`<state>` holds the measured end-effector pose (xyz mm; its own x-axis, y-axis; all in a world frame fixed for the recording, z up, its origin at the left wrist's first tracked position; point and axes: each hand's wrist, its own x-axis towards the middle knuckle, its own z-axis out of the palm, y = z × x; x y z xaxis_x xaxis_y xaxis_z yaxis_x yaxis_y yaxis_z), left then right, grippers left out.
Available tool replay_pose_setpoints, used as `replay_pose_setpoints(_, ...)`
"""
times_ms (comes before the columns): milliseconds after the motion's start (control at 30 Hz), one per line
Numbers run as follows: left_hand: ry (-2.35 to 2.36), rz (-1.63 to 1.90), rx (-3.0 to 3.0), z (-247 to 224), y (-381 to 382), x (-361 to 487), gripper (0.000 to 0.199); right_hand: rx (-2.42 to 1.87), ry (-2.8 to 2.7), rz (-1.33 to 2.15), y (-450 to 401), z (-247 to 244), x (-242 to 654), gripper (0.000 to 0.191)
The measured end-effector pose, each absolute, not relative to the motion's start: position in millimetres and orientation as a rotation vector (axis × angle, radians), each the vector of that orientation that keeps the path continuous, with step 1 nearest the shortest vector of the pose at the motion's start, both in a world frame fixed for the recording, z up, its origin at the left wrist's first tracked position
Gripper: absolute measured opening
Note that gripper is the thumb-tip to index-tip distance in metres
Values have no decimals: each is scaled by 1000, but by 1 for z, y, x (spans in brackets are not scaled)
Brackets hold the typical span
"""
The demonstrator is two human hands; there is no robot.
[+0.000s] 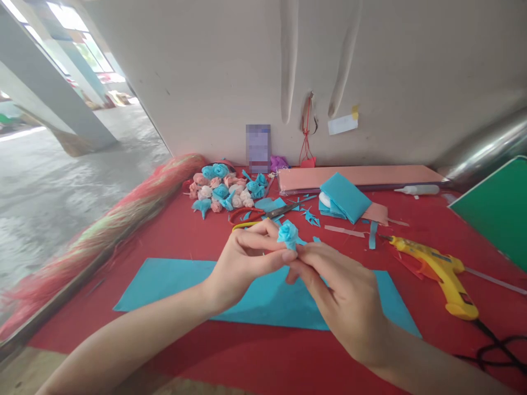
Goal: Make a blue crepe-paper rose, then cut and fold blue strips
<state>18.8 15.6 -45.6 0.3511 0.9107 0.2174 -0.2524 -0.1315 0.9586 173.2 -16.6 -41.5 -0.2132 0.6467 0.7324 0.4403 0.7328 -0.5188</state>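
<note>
A small blue paper rose (287, 235) stands upright between my hands, its ruffled petals facing up. The fingers and thumb of my left hand (257, 249) pinch it from the left side. From the right, my right hand (341, 291) closes its fingertips at the base of the flower; the base itself is mostly hidden. Under both hands lies a long strip of blue crepe paper (263, 304) on the red tabletop (164, 351). Just beyond my left hand rest scissors (284, 209) with red and yellow handles, partly covered by my fingers.
Blue, pink and white paper flowers (222, 189) are heaped at the back left. Folded blue paper (349, 197) and scraps lie behind my hands. On the right sit a yellow glue gun (440, 271), its black cord (494, 348) and a green board (500, 211). Pink fringe (123, 211) lines the left edge.
</note>
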Motion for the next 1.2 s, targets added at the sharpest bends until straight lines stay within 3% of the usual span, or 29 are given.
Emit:
replay_pose_setpoints(133, 672, 1222, 1394, -45, 14, 20, 16, -821, -1902, 51, -16, -47, 172, 24)
replay_pose_setpoints(367, 304, 936, 1278, -42, 17, 17, 10, -687, -1837, 974, -17, -29, 178, 28)
replay_pose_setpoints(467, 358, 964, 1294, -44, 17, 16, 7, -658, -1824, 1142, -17, -27, 179, 30)
replay_pose_setpoints(833, 572, 1144, 1300, -34, 10, 22, 11, -755, -1923, 244, -18, -39, 175, 20)
replay_pose_setpoints(1100, 691, 1274, 1563, -38, 8, 20, 12, -669, -1927, -1, -12, -44, 178, 19)
replay_pose_setpoints(1200, 582, 1258, 1629, -39, 7, 21, 22, -561, -1949, -127, -4, -44, 188, 17)
